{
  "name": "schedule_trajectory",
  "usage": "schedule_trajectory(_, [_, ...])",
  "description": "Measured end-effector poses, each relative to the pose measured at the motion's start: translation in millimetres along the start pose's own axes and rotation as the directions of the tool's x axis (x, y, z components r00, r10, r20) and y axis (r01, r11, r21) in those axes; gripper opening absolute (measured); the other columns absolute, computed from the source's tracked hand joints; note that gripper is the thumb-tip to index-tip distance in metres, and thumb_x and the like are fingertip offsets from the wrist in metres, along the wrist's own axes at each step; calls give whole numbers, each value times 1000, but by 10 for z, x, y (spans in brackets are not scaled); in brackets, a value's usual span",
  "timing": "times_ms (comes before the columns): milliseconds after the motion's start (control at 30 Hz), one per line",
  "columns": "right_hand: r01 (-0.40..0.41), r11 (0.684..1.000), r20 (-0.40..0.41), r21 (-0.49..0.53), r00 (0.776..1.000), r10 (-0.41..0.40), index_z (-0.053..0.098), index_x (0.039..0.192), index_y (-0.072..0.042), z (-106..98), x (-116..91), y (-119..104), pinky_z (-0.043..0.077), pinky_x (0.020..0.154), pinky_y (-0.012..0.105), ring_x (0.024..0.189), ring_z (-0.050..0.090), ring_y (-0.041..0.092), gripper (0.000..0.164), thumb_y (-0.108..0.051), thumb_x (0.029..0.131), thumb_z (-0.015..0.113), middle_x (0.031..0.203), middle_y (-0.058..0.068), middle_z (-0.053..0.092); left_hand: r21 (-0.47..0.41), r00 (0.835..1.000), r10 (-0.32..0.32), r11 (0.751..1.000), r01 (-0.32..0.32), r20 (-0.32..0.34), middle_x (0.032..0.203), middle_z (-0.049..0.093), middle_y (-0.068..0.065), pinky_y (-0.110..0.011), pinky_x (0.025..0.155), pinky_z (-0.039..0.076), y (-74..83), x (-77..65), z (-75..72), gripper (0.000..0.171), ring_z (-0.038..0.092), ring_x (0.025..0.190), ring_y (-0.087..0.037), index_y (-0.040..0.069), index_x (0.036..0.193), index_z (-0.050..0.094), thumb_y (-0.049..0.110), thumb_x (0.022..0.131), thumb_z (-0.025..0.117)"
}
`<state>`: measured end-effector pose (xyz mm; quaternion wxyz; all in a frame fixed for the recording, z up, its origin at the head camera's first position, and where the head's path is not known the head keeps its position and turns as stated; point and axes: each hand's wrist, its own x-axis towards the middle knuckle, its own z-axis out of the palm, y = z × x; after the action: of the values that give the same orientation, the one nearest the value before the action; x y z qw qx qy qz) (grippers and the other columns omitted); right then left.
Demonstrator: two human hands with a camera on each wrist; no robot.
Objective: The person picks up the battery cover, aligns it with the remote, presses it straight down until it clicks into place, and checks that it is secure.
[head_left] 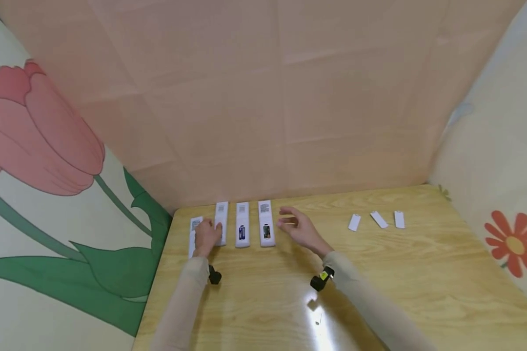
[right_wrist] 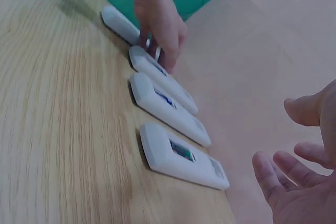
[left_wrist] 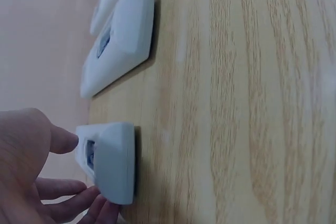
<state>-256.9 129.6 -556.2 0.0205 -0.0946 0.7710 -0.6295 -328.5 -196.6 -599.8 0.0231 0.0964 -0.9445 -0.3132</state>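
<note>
My left hand (head_left: pixel 208 237) is over the second white remote control (head_left: pixel 221 209) from the left. Its fingers (left_wrist: pixel 79 203) curl along one side of this remote, with the thumb at its upper face. The remote's battery compartment (left_wrist: pixel 90 153) is uncovered. Close on the left lies another remote control (head_left: pixel 195 222), partly hidden by the hand. My right hand (head_left: pixel 305 233) hovers just right of the rightmost remote (head_left: pixel 266 219), its fingers loosely bent around nothing. That remote has a dark battery (head_left: pixel 266 231) in its uncovered compartment. Beside it, the third remote (head_left: pixel 242 217) shows a blue battery (head_left: pixel 242 232).
Three white battery covers (head_left: pixel 378 219) lie apart on the right of the wooden table (head_left: pixel 254 302). A beige cloth backdrop (head_left: pixel 228 122) rises behind the table's far edge. Flower-patterned walls (head_left: pixel 48 234) stand at both sides.
</note>
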Motion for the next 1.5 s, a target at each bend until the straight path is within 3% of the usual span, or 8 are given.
schedule_trajectory(100, [-13, 1000, -9, -17, 1000, 13, 51, 152, -2, -80, -32, 23, 59, 103, 45, 131, 64, 43, 52, -11, 104, 70, 150, 23, 58, 39, 998, 61, 997, -60, -16, 90, 65, -26, -54, 76, 53, 16, 0, 34, 35, 63, 89, -43, -10, 95, 65, 25, 101, 67])
schedule_trajectory(200, [-21, 999, -14, -27, 1000, 21, 51, 152, -3, -147, -57, 46, 59, 103, 47, 132, 63, 43, 52, -12, 104, 70, 151, 22, 57, 95, 996, 92, 991, -92, 5, 102, 66, -33, -58, 87, 54, 41, 17, 62, 43, 63, 100, -49, -13, 103, 69, 30, 103, 64])
schedule_trajectory(300, [-11, 999, -15, -38, 1000, 11, 51, 153, -3, -209, -68, 82, 59, 103, 47, 132, 63, 43, 53, -13, 105, 70, 151, 23, 57, 132, 997, 67, 989, -71, 34, 126, 60, -38, -62, 101, 51, 73, 40, 71, 56, 59, 117, -55, -14, 124, 67, 38, 106, 58])
schedule_trajectory(400, [-11, 999, -24, -49, 1000, 9, 52, 152, -4, -281, -83, 103, 60, 101, 45, 132, 63, 43, 52, -15, 105, 70, 151, 22, 57, 140, 998, 12, 990, -22, 68, 135, 54, -38, -62, 105, 50, 94, 65, 82, 61, 58, 121, -55, -14, 131, 64, 42, 108, 54])
schedule_trajectory(667, [-19, 996, -52, -86, 999, 15, 53, 152, -4, -500, -126, 114, 61, 98, 43, 131, 64, 43, 51, -18, 106, 70, 151, 22, 57, 162, 998, -27, 987, 19, 52, 134, 52, -38, -63, 99, 53, 133, 82, 88, 57, 58, 117, -56, -15, 124, 65, 38, 109, 53])
schedule_trajectory(933, [-30, 992, -101, -126, 995, 18, 54, 151, -6, -696, -178, 156, 58, 103, 52, 131, 64, 42, 52, -20, 104, 72, 150, 20, 59, 185, 997, -52, 982, 41, 52, 135, 53, -37, -63, 96, 55, 178, 99, 92, 57, 60, 116, -56, -13, 128, 65, 39, 109, 55])
schedule_trajectory(1200, [12, 983, -129, -183, 991, -36, 56, 148, -1, -831, -268, 210, 56, 107, 55, 128, 65, 43, 50, -20, 104, 72, 146, 25, 61, 93, 996, -65, 994, 59, 66, 135, 56, -38, -64, 98, 54, 167, 82, 79, 59, 61, 120, -55, -13, 137, 56, 38, 107, 60])
schedule_trajectory(1500, [17, 973, -134, -232, 990, -49, 55, 149, 0, -956, -293, 261, 56, 105, 57, 127, 66, 44, 49, -18, 106, 70, 146, 26, 61, -29, 995, -56, 998, 58, 77, 120, 70, -33, -59, 90, 59, 109, 114, 79, 50, 70, 108, -47, -11, 126, 64, 34, 106, 64])
